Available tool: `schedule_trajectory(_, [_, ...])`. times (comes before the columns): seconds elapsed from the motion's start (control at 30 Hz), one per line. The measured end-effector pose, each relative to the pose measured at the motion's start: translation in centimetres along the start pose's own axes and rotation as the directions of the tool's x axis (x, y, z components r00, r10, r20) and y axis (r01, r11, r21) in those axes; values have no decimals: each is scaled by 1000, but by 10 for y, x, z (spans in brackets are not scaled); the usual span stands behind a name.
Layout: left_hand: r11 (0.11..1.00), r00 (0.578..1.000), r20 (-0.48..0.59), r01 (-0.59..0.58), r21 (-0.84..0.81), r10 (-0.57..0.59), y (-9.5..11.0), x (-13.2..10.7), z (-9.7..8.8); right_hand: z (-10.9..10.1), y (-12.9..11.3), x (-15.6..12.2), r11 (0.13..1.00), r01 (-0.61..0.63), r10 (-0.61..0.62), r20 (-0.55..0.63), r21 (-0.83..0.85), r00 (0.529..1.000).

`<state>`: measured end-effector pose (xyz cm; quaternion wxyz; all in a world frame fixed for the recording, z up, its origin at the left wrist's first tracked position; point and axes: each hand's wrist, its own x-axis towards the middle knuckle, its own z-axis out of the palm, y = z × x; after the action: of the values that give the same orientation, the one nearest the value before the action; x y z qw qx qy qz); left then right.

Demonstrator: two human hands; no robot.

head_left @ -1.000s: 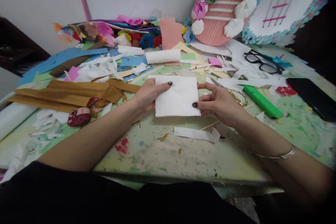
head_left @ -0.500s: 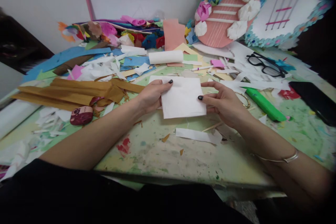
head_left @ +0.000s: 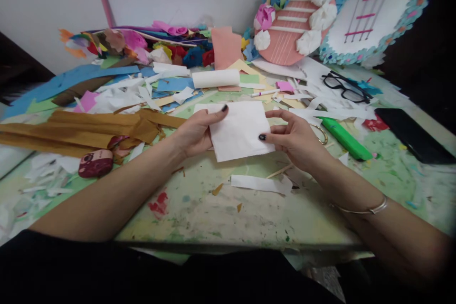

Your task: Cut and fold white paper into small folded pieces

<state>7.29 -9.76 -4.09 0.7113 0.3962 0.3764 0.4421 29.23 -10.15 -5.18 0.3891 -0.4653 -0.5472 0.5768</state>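
Between my two hands is a stack of white paper squares (head_left: 240,133), held a little above the table. My left hand (head_left: 197,132) grips its left edge, thumb on top and fingers underneath. On the right edge, my right hand (head_left: 290,137) pinches the paper, with its thumb on the face and the fingers behind. A white paper strip (head_left: 260,182) lies on the table just below the stack, beside a thin wooden stick (head_left: 280,171). Left of my left hand are strips of brown crepe paper (head_left: 96,126).
A green utility knife (head_left: 345,138), a black phone (head_left: 415,135) and black glasses (head_left: 344,86) lie to the right. A white paper roll (head_left: 215,79) sits behind the stack. Paper scraps cover the left; a dark red case (head_left: 95,163) is there. Decorated guitar shapes (head_left: 294,33) lean at the back.
The view has turned slightly right, so everything sits further left in the picture. Both hands keep their hold on the paper stack, which is tilted slightly more.
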Motion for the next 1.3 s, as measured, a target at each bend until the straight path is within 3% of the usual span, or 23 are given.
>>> schedule_trajectory(0.2, [990,992,-86,-87,111,97,-5,0,-3,4,-8,-4,999,35,-33,52,-40,998])
schedule_trajectory(0.3, [982,988,-97,-103,159,119,0,1,-6,-14,-16,3,956,158,-153,39,-247,987])
schedule_trajectory(0.37, [972,987,-84,-120,203,139,5,-1,-8,-34,-21,11,779,212,-297,-50,-590,954])
schedule_trajectory(0.4, [965,986,-69,-131,226,150,8,-2,-9,-44,-23,15,655,140,-302,-87,-743,949])
schedule_trajectory(0.47, [950,986,-31,-151,273,166,13,-5,-10,-62,-26,20,457,1,-284,-144,-890,948])
schedule_trajectory(0.53, [931,983,-8,-171,322,183,16,-7,-10,-73,-27,24,360,-36,-194,-112,-932,975])
schedule_trajectory(0.67, [899,978,14,-199,389,210,19,-10,-10,-76,-23,27,330,-23,-40,-38,-944,998])
schedule_trajectory(0.9, [898,974,70,-226,376,216,19,-10,-12,-77,-20,30,204,-122,-109,-147,-971,983])
schedule_trajectory(1.1, [909,979,59,-202,366,194,23,-11,-11,-97,-18,31,266,-100,-51,-118,-959,992])
schedule_trajectory(1.2, [902,981,47,-190,387,187,23,-10,-12,-103,-20,30,219,-106,9,-107,-970,994])
schedule_trajectory(1.3, [897,983,26,-175,407,180,23,-10,-14,-102,-22,29,203,-98,-15,-103,-974,995])
